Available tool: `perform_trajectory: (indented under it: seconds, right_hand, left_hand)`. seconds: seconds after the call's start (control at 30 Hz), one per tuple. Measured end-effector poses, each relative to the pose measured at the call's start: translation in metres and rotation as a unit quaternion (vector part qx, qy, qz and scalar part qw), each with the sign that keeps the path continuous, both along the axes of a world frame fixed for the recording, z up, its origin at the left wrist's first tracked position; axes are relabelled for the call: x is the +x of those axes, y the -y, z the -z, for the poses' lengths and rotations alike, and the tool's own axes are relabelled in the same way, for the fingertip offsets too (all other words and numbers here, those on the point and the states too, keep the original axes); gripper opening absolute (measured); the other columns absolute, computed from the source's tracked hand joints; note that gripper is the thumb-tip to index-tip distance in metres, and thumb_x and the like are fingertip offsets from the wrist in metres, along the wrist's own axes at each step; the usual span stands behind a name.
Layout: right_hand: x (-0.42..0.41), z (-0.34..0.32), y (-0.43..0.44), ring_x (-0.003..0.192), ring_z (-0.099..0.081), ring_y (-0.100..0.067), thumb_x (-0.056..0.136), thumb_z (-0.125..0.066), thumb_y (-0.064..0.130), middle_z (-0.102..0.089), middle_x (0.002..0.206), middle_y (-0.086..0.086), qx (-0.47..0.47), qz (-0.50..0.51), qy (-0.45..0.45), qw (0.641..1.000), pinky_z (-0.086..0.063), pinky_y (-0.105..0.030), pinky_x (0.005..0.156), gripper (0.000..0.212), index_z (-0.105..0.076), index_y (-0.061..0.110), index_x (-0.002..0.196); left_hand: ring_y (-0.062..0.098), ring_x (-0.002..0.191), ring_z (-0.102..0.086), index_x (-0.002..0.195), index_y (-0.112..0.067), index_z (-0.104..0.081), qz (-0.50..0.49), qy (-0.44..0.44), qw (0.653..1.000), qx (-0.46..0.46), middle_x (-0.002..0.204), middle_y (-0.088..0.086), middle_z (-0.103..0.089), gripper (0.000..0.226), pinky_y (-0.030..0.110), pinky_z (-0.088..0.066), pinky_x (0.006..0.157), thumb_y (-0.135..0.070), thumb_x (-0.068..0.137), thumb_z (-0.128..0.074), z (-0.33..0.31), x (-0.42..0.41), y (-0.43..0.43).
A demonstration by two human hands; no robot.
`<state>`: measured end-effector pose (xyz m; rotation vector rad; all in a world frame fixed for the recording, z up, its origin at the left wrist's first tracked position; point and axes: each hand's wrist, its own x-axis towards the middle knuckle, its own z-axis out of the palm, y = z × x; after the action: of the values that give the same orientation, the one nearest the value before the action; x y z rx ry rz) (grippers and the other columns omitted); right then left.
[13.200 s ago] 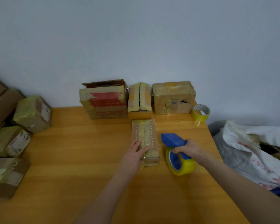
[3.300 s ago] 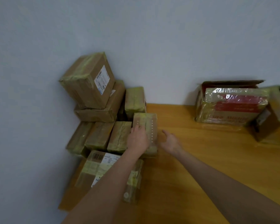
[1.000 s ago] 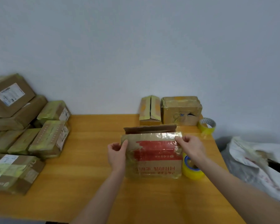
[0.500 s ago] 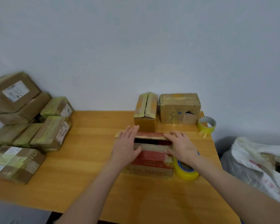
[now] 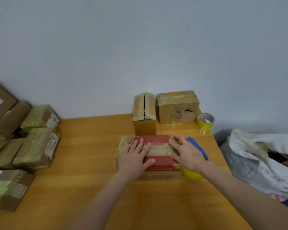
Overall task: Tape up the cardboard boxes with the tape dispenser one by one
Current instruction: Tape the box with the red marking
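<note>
A red-printed cardboard box point(image 5: 158, 146) lies on the wooden table point(image 5: 90, 146) in front of me, its top flaps folded down. My left hand point(image 5: 134, 159) presses flat on the left part of the top. My right hand point(image 5: 185, 154) presses flat on the right part, fingers spread. The blue tape dispenser point(image 5: 196, 147) with its yellow roll stands right of the box, mostly hidden behind my right hand. Two more boxes, a narrow one point(image 5: 144, 113) and a wider one point(image 5: 178, 107), stand against the wall.
A spare yellow tape roll point(image 5: 205, 121) sits at the table's back right corner. Several taped boxes point(image 5: 37, 143) are stacked along the left side. A white plastic bag point(image 5: 263, 160) with waste lies off the table's right edge.
Both hands folded the red box's open flaps down and now press them flat. One second ago the hands were holding the box upright by its sides.
</note>
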<state>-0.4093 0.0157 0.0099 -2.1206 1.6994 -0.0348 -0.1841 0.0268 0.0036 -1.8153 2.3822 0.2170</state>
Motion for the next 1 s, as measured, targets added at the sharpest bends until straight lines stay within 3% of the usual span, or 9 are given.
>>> perform_trajectory:
  seconds: [0.23,0.3,0.37,0.5,0.57,0.6,0.67,0.87,1.0]
  right_hand:
    - [0.003,-0.009,0.010,0.131,-0.041,-0.020,0.095,-0.056,0.047,-0.039,0.144,0.005,0.000,0.041,0.068,0.997,-0.040,-0.034,0.102,0.047,-0.052,0.031,0.139]
    - [-0.007,-0.012,0.015,0.125,-0.049,-0.018,0.095,-0.055,0.045,-0.054,0.135,0.004,-0.019,0.103,0.159,0.982,-0.044,-0.034,0.097,0.040,-0.061,0.027,0.130]
    - [-0.023,-0.010,0.022,0.116,-0.057,-0.020,0.096,-0.055,0.041,-0.062,0.127,-0.002,-0.055,0.214,0.188,0.957,-0.048,-0.035,0.094,0.042,-0.059,0.019,0.131]
    - [-0.057,0.022,0.021,0.114,-0.056,-0.029,0.091,-0.063,0.042,-0.053,0.133,-0.014,0.062,0.301,0.042,0.951,-0.049,-0.035,0.081,0.061,-0.044,0.008,0.138]
    - [-0.064,0.044,0.015,0.082,-0.059,-0.024,0.088,-0.068,0.041,-0.060,0.103,-0.014,0.130,0.317,0.039,0.939,-0.042,-0.030,0.059,0.047,-0.052,0.006,0.113]
    - [-0.067,0.053,0.013,0.064,-0.053,-0.020,0.088,-0.070,0.038,-0.057,0.082,-0.010,0.150,0.331,0.066,0.929,-0.036,-0.029,0.052,0.037,-0.053,0.006,0.094]
    - [-0.073,0.067,0.013,0.049,-0.040,-0.018,0.089,-0.070,0.031,-0.044,0.059,-0.005,0.171,0.350,0.112,0.914,-0.029,-0.030,0.049,0.038,-0.046,0.009,0.069]
    - [-0.084,0.068,0.025,0.050,-0.038,-0.019,0.085,-0.071,0.021,-0.041,0.059,-0.006,0.195,0.360,0.120,0.905,-0.027,-0.029,0.048,0.035,-0.044,0.010,0.064]
    - [-0.085,0.064,0.031,0.049,-0.037,-0.019,0.081,-0.071,0.012,-0.040,0.057,-0.006,0.193,0.384,0.187,0.884,-0.027,-0.030,0.048,0.033,-0.043,0.010,0.063]
  left_hand:
    - [0.015,0.149,-0.005,0.152,-0.038,-0.010,-0.004,-0.034,0.999,-0.036,0.162,-0.008,-0.008,0.064,0.036,-0.008,0.121,-0.064,0.095,-0.022,0.002,0.004,0.002]
    - [0.014,0.149,-0.006,0.152,-0.038,-0.016,-0.012,-0.045,0.998,-0.042,0.161,-0.009,-0.010,0.062,0.037,-0.005,0.121,-0.063,0.095,-0.026,0.001,0.003,0.001]
    - [0.013,0.149,-0.005,0.151,-0.039,-0.018,-0.022,-0.054,0.997,-0.042,0.161,-0.010,-0.011,0.061,0.037,-0.005,0.122,-0.062,0.095,-0.029,0.001,0.002,0.002]
    - [0.011,0.148,-0.010,0.147,-0.038,-0.030,-0.045,-0.085,0.995,-0.038,0.160,-0.010,-0.016,0.059,0.037,-0.008,0.121,-0.061,0.094,-0.036,0.003,0.000,0.004]
    - [0.010,0.147,-0.014,0.142,-0.037,-0.037,-0.056,-0.099,0.992,-0.048,0.159,-0.010,-0.020,0.057,0.036,-0.010,0.121,-0.062,0.092,-0.040,0.002,-0.001,0.004]
    - [0.009,0.147,-0.015,0.141,-0.037,-0.039,-0.059,-0.099,0.992,-0.050,0.158,-0.011,-0.021,0.056,0.035,-0.011,0.121,-0.063,0.091,-0.041,0.002,0.000,0.004]
    - [0.007,0.146,-0.016,0.139,-0.037,-0.040,-0.064,-0.096,0.992,-0.049,0.158,-0.012,-0.021,0.056,0.034,-0.012,0.121,-0.064,0.090,-0.041,0.003,0.000,0.003]
    - [0.008,0.145,-0.020,0.136,-0.035,-0.045,-0.069,-0.093,0.991,-0.064,0.156,-0.014,-0.026,0.056,0.038,-0.010,0.121,-0.065,0.089,-0.041,0.004,0.000,0.002]
    - [0.018,0.137,-0.038,0.125,-0.032,-0.059,-0.073,-0.111,0.986,-0.100,0.145,-0.007,-0.045,0.068,0.045,-0.017,0.117,-0.073,0.081,-0.027,0.006,0.000,-0.003]
